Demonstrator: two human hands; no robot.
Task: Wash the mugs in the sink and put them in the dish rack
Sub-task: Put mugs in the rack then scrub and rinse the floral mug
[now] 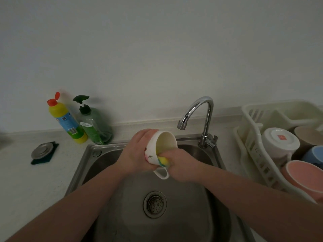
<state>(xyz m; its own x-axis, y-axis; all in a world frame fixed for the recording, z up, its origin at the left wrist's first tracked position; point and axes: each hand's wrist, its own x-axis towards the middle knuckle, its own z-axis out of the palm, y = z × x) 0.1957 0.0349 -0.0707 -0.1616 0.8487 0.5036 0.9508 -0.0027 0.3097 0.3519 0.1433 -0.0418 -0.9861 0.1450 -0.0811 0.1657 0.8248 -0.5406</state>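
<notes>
- White mug [160, 149] held over the sink [174, 198], tilted with its mouth toward the camera and its handle hanging down, probably so that the inside stays reachable and drips fall into the basin.
- Left hand [138, 151] wrapped around the outside of the mug, fingers curled on the wall to steady it against the rubbing.
- Right hand [180, 165] closed around a yellow sponge [164, 160], pressing it at the lower rim, half inside the mug; exact finger position hard to tell, since the sponge hides it.
- Faucet [197, 116] just above and behind the mug; no water stream visible, so apparently soaping, not rinsing yet.
- Dish rack [253, 137] on the bench right beside the sink, already carrying a white upturned mug [279, 142], a pink cup [305, 177] and a blue cup [314, 154]: short way for the wet mug.
- Soap bottles [82, 123] standing on the bench at the back left, within reach.
</notes>
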